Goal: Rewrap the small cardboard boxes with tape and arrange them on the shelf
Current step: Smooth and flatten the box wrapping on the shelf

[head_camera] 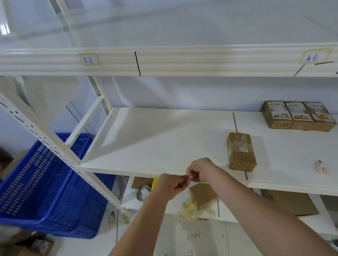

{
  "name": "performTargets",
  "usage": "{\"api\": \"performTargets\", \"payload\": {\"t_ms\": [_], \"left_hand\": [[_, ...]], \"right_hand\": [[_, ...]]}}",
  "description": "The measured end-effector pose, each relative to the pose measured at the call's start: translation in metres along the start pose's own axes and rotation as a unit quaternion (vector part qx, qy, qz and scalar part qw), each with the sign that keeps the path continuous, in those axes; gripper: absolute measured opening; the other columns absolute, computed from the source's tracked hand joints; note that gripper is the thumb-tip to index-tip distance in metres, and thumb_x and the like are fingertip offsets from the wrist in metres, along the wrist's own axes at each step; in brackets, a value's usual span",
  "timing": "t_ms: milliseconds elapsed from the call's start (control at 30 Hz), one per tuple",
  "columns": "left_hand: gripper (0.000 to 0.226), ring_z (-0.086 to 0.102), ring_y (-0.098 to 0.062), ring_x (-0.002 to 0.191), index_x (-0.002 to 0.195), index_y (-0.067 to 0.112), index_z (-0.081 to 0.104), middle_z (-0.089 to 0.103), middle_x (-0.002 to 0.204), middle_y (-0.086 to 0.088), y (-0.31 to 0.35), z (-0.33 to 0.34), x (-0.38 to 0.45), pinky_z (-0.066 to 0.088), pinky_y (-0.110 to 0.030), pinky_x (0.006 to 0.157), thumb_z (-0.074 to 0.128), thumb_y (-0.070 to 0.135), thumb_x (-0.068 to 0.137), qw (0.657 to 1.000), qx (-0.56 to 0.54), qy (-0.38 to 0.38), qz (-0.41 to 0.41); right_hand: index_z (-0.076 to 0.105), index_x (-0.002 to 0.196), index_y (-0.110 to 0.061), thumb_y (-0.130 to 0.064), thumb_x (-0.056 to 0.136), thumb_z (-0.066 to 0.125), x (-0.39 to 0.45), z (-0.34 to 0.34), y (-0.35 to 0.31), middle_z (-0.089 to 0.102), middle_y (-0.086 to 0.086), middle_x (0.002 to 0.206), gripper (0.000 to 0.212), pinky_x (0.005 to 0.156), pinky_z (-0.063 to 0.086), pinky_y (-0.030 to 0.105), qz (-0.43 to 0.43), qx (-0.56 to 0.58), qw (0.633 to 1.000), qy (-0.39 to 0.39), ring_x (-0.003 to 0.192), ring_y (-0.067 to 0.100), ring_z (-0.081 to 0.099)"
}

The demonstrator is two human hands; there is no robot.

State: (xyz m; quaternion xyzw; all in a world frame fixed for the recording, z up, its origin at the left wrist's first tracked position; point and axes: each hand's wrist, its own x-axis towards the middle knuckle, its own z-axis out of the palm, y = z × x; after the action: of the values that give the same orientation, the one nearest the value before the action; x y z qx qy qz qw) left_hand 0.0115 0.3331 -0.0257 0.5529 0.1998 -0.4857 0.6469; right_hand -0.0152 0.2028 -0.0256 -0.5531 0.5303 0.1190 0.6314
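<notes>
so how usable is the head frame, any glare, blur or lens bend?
Head view: wide-angle bend curves the upper shelf rail; glare streak top left; middle shelf carries a diagonal shadow; left hand and right hand are soft, so the pinched bit is unreadable; box labels blurred.

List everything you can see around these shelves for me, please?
shelf rack: one, white, filling the view, with paper labels on its upper rail
taped boxes: three, brown, side by side at the back right of the middle shelf
single box: one, brown with tape patches, near the front of the middle shelf
small pink object: one, on the middle shelf at far right; too small to identify
tape roll: one, grey, on the lower shelf
flat cardboard: brown pieces on the lower shelf
tape scraps: a yellowish pile on the lower shelf
crate: one, blue, on the floor at left
left hand: pinching something small
right hand: pinching the same small thing, too small to identify
</notes>
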Motion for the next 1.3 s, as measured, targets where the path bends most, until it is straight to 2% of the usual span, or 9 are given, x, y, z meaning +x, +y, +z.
{"api": "performTargets", "payload": {"t_ms": [233, 400, 500, 667, 867, 967, 1100, 1200, 1300], "left_hand": [[0.004, 0.063, -0.026, 0.072, 0.086, -0.015, 0.066, 0.064, 0.092, -0.024, 0.035, 0.003, -0.005, 0.059, -0.025, 0.054, 0.068, -0.017, 0.084, 0.989, 0.128, 0.006, 0.071], [0.018, 0.069, -0.03, 0.071, 0.093, -0.02, 0.068, 0.067, 0.085, -0.025, 0.051, 0.007, -0.001, 0.062, -0.038, 0.084, 0.077, -0.013, 0.079, 0.963, 0.251, 0.0, 0.098], [0.016, 0.068, -0.024, 0.062, 0.089, -0.016, 0.071, 0.066, 0.071, -0.019, 0.056, 0.009, 0.003, 0.062, -0.034, 0.077, 0.08, -0.009, 0.077, 0.949, 0.294, -0.019, 0.108], [0.008, 0.068, -0.027, 0.076, 0.087, -0.008, 0.073, 0.068, 0.083, -0.021, 0.066, 0.024, 0.003, 0.059, -0.03, 0.074, 0.076, -0.009, 0.081, 0.95, 0.284, -0.07, 0.108], [0.011, 0.069, -0.026, 0.076, 0.093, -0.011, 0.074, 0.07, 0.087, -0.022, 0.061, 0.054, 0.01, 0.06, -0.031, 0.075, 0.075, -0.009, 0.082, 0.939, 0.323, -0.076, 0.094], [0.017, 0.072, -0.024, 0.079, 0.098, -0.01, 0.074, 0.073, 0.09, -0.02, 0.057, 0.072, 0.013, 0.06, -0.031, 0.075, 0.077, -0.005, 0.082, 0.93, 0.345, -0.082, 0.094], [0.024, 0.068, -0.022, 0.073, 0.102, -0.011, 0.072, 0.07, 0.089, -0.019, 0.048, 0.096, 0.017, 0.057, -0.028, 0.071, 0.08, -0.005, 0.08, 0.953, 0.281, -0.053, 0.1], [0.021, 0.062, -0.018, 0.064, 0.098, -0.008, 0.07, 0.067, 0.082, -0.016, 0.037, 0.112, 0.02, 0.055, -0.025, 0.064, 0.079, -0.008, 0.08, 0.97, 0.226, -0.044, 0.083], [0.022, 0.063, -0.021, 0.075, 0.1, -0.004, 0.066, 0.065, 0.086, -0.016, 0.026, 0.131, 0.02, 0.055, -0.026, 0.069, 0.078, -0.005, 0.082, 0.957, 0.279, -0.038, 0.07]], "right_hand": [[0.061, 0.097, -0.003, -0.003, 0.096, 0.062, -0.017, -0.028, -0.018, 0.07, 0.016, 0.088, 0.001, 0.071, 0.06, 0.04, -0.006, 0.042, 0.997, -0.062, 0.071, 0.028, 0.068], [0.065, 0.105, -0.003, -0.007, 0.093, 0.07, -0.017, -0.037, -0.019, 0.069, 0.022, 0.1, 0.013, 0.083, 0.061, 0.047, 0.006, 0.088, 0.993, -0.075, 0.086, 0.033, 0.067], [0.063, 0.105, 0.005, 0.0, 0.089, 0.072, -0.014, -0.04, -0.018, 0.064, 0.027, 0.097, 0.019, 0.077, 0.062, 0.049, -0.008, 0.17, 0.982, -0.078, 0.083, 0.035, 0.067], [0.062, 0.11, 0.015, 0.012, 0.087, 0.068, -0.013, -0.056, -0.025, 0.066, 0.023, 0.08, 0.024, 0.059, 0.063, 0.039, -0.055, 0.259, 0.962, -0.072, 0.072, 0.03, 0.067], [0.058, 0.118, 0.009, 0.007, 0.091, 0.067, -0.022, -0.097, -0.022, 0.067, 0.025, 0.096, 0.029, 0.085, 0.058, 0.047, -0.084, 0.263, 0.958, -0.071, 0.087, 0.036, 0.066], [0.064, 0.108, 0.004, -0.002, 0.092, 0.069, -0.023, -0.123, -0.018, 0.067, 0.025, 0.107, 0.018, 0.087, 0.057, 0.049, -0.079, 0.245, 0.964, -0.068, 0.097, 0.042, 0.065], [0.066, 0.101, 0.0, -0.01, 0.091, 0.073, -0.019, -0.155, -0.014, 0.065, 0.021, 0.106, 0.016, 0.087, 0.058, 0.048, -0.091, 0.214, 0.972, -0.021, 0.096, 0.037, 0.064], [0.068, 0.101, 0.006, -0.008, 0.088, 0.076, -0.015, -0.179, -0.009, 0.069, 0.023, 0.099, 0.021, 0.072, 0.062, 0.043, -0.102, 0.256, 0.961, -0.029, 0.092, 0.034, 0.069], [0.065, 0.107, 0.011, -0.001, 0.092, 0.068, -0.013, -0.198, -0.002, 0.069, 0.024, 0.094, 0.02, 0.076, 0.061, 0.042, -0.106, 0.286, 0.952, -0.039, 0.091, 0.035, 0.07]]}}
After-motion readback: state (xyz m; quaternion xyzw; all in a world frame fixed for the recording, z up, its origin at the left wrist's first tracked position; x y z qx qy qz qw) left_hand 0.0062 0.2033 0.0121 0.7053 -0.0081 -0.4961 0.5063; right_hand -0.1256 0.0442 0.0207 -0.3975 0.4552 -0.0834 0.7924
